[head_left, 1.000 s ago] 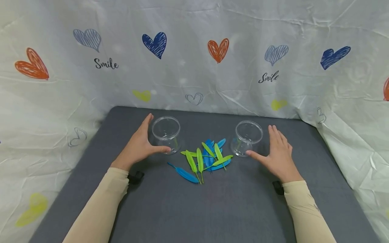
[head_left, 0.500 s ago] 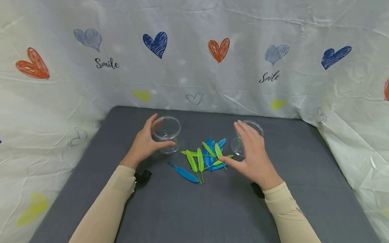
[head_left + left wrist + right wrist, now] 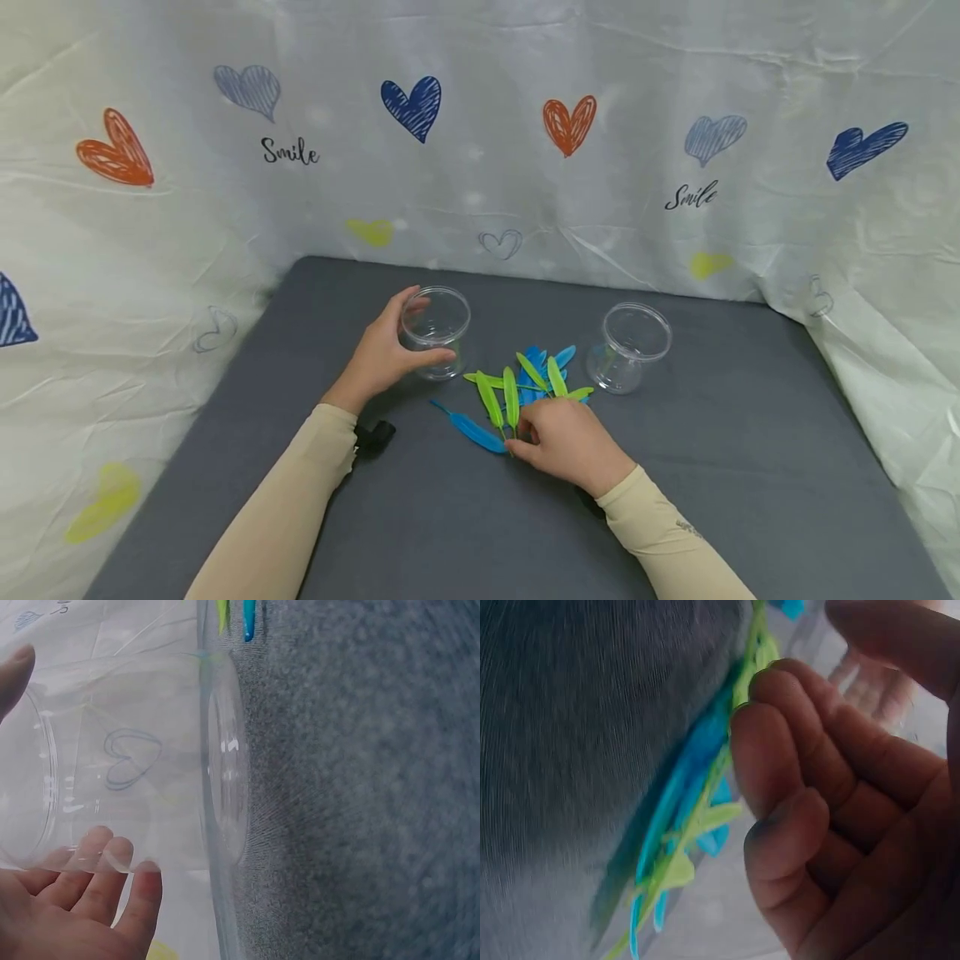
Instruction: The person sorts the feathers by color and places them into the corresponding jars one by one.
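Observation:
In the head view a clear plastic jar (image 3: 441, 337) stands upright on the grey-covered table, and my left hand (image 3: 386, 358) holds it from the left, thumb in front and fingers behind. The left wrist view shows the fingers (image 3: 120, 892) against the jar's wall. My right hand (image 3: 572, 442) is low over a pile of green and blue feathers (image 3: 536, 375). Its fingers are bent near the stems of two green feathers (image 3: 512, 396); the right wrist view shows a gap between thumb and fingertips. A lone blue feather (image 3: 474, 431) lies left of the right hand.
A second clear plastic jar (image 3: 636, 342) stands upright behind the right hand, right of the pile. The grey table (image 3: 750, 433) ends at a white curtain (image 3: 480, 192) printed with hearts at the back and sides.
My right hand has moved left and down from beside the right jar to the feathers, its fingers bending. My left hand has closed in around the left jar. The head view has shifted slightly.

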### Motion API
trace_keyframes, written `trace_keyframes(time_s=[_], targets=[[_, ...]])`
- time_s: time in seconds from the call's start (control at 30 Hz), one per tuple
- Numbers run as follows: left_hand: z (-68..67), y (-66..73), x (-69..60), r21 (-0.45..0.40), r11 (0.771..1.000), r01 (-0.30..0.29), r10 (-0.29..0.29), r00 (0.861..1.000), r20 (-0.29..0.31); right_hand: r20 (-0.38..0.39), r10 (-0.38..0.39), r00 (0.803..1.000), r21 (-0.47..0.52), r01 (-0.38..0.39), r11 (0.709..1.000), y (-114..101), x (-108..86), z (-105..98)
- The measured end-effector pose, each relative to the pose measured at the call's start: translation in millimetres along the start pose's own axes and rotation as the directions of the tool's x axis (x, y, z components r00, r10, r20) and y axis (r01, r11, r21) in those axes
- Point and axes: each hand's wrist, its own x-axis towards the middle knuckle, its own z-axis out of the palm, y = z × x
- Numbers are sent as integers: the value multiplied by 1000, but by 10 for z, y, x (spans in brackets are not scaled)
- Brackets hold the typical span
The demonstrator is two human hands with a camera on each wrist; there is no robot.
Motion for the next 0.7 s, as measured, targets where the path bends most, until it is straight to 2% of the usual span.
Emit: trace_keyframes(time_s=[0.3,0.7], targets=[[15,24,11,12,1000,-14,14,1000,0,66,44,997,-40,-41,998,-47,46,71],[17,-62,15,-41,999,-16,16,1000,8,22,57,998,-105,-54,993,-57,50,111]])
